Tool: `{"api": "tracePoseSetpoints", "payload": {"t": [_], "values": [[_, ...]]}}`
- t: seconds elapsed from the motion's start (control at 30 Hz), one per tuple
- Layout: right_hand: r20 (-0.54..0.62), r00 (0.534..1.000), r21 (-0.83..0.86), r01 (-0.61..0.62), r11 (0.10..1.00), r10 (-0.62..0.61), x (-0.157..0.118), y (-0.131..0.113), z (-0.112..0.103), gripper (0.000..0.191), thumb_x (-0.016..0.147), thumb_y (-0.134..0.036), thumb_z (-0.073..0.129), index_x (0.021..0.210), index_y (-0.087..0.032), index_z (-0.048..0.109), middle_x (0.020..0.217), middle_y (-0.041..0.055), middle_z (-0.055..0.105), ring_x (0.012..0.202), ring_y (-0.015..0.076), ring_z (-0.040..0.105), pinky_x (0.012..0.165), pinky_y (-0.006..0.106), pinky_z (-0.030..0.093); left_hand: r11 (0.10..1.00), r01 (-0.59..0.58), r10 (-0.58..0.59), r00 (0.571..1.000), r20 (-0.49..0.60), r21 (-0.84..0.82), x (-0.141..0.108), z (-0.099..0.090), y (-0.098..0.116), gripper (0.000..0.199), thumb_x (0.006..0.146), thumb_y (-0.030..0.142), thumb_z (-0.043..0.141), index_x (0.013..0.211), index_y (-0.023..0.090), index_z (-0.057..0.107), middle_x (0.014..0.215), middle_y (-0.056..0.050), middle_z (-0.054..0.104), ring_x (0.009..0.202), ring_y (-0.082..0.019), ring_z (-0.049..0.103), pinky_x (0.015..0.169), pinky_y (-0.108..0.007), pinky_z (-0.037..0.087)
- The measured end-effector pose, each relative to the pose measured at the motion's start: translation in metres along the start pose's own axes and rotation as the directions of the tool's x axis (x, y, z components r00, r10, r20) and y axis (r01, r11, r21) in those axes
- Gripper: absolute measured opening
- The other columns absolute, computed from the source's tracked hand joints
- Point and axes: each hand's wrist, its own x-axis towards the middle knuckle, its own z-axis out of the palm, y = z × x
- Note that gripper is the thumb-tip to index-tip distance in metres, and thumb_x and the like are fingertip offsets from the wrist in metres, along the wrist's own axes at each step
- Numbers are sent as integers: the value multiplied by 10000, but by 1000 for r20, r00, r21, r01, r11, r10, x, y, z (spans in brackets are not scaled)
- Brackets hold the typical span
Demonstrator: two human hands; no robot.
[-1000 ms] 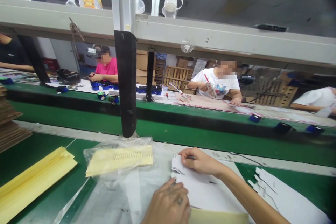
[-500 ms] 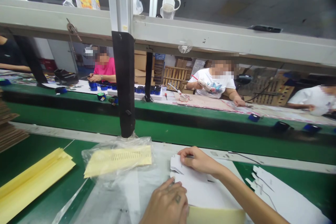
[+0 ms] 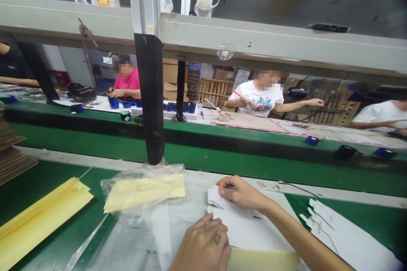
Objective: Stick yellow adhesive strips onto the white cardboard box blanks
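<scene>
A small stack of white die-cut card sheets (image 3: 251,228) lies in front of me, with notched tabs at its upper left end. My right hand (image 3: 233,188) is closed on the upper edge of these sheets, thumb and fingers pinched together. At their lower left edge, my left hand (image 3: 203,243) has its bent fingers closed against the card; a small dark spot shows by the fingertips, too small to name. Under the white sheets, a pale yellow sheet (image 3: 263,259) sticks out at the bottom.
More white die-cut cards (image 3: 346,233) lie at the right. Yellow sheets (image 3: 41,224) and a clear plastic bag (image 3: 143,188) with yellow paper are on the left. A black-wrapped post (image 3: 149,101) stands before the green conveyor (image 3: 254,163). Several co-workers sit beyond it.
My two hands keep their places on the white sheets. Across the conveyor, the co-worker in the white printed top has raised and stretched an arm outward to the right. The view has shifted slightly.
</scene>
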Motion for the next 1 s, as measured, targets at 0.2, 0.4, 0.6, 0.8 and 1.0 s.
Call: {"api": "tracePoseSetpoints", "payload": {"t": [0.2,0.4,0.6,0.8,1.0], "values": [[5,1000,-3,21,1000,-21,1,4,0,85,715,-234,544,655,-185,579,820,40,677,812,201,581,793,310,432,1000,5,-5,1000,19,3,2,-2,0,182,757,58,461,824,208,537,860,-12,749,869,-194,752,986,-371,547],[-26,999,27,41,999,-40,2,10,1,92,724,-258,573,691,-181,610,910,77,704,895,236,613,862,352,442,1000,7,-7,999,46,1,1,-3,0,189,765,56,461,842,206,546,889,-13,756,906,-191,750,1006,-377,532],[-112,994,142,22,990,-6,6,21,4,194,651,-252,666,823,-201,593,856,46,731,817,205,653,760,320,497,999,-17,13,996,84,47,3,-5,-2,214,773,43,427,862,211,525,893,-3,756,924,-179,749,998,-368,531],[-246,965,210,-40,977,93,18,32,7,304,741,-308,598,1017,-197,534,640,3,702,644,200,669,592,293,494,989,-100,90,991,99,110,6,-7,-7,226,778,26,416,865,216,502,873,-12,765,896,-174,756,954,-336,554],[-210,975,27,-62,998,67,-1,27,-19,430,547,-384,839,904,-184,710,1024,105,743,999,318,653,887,412,480,967,-194,177,978,113,167,3,-5,-14,227,803,23,440,917,182,554,927,-32,771,910,-178,751,955,-331,562]]}}
